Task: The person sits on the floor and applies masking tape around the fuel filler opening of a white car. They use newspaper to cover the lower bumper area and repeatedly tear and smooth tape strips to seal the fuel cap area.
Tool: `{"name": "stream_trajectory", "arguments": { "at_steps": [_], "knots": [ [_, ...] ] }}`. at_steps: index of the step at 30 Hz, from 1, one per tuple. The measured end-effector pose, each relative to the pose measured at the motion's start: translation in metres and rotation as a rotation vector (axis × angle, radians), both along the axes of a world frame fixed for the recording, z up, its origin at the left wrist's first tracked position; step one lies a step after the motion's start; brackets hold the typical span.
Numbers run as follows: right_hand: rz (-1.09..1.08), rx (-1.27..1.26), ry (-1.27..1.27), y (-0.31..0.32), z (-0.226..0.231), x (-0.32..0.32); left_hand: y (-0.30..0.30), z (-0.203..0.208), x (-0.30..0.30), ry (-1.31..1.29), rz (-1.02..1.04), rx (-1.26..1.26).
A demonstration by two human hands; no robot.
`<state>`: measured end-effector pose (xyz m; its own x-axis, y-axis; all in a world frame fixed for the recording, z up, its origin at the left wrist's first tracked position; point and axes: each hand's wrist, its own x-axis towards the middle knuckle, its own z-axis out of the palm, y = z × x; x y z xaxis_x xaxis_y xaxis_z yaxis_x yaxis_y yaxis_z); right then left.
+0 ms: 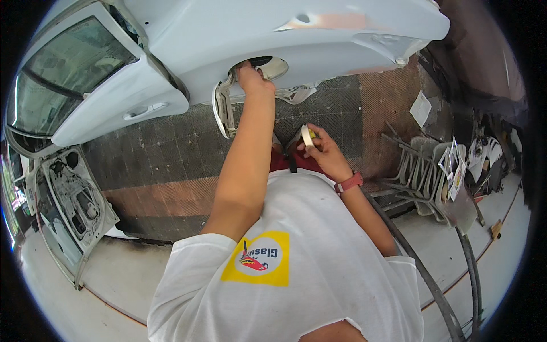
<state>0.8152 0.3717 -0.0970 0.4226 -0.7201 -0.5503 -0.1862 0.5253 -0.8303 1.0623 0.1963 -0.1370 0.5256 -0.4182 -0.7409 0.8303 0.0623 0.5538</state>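
My left hand (252, 78) reaches into the round fuel filler opening (276, 68) in the side of a pale grey car body (222, 34). Its fingers are bent inward at the rim, and whatever they grip is hidden. The fuel flap (225, 109) hangs swung out just left of my wrist. Lower and to the right, in front of my waist, my right hand (326, 153) is closed around a roll of masking tape (307, 137), pale with a yellow patch inside. A red watch band circles my right wrist.
An ajar car door (125, 108) stands at the left, with a stripped door panel (71, 199) leaning below it. Stacked metal chairs (424, 171) with papers on them stand at the right, near a dark hose (421, 273). Dark and reddish tiles (159, 199) cover the floor.
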Motion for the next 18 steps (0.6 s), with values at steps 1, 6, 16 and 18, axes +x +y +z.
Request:
{"name": "stream_trajectory", "arguments": {
  "at_steps": [1,6,16,18],
  "knots": [
    [-0.02,0.026,0.04,0.001,0.0,-0.006,0.004,-0.002,0.001,-0.008,0.008,0.009],
    [-0.065,0.02,0.087,0.004,-0.001,-0.033,0.011,-0.02,0.007,-0.03,0.025,-0.125],
    [0.079,-0.044,0.119,-0.009,-0.011,-0.067,0.006,-0.021,-0.008,-0.21,0.034,-0.054],
    [0.088,-0.064,0.096,-0.014,-0.017,-0.074,0.004,-0.026,-0.012,-0.277,0.046,-0.048]
  ]
}}
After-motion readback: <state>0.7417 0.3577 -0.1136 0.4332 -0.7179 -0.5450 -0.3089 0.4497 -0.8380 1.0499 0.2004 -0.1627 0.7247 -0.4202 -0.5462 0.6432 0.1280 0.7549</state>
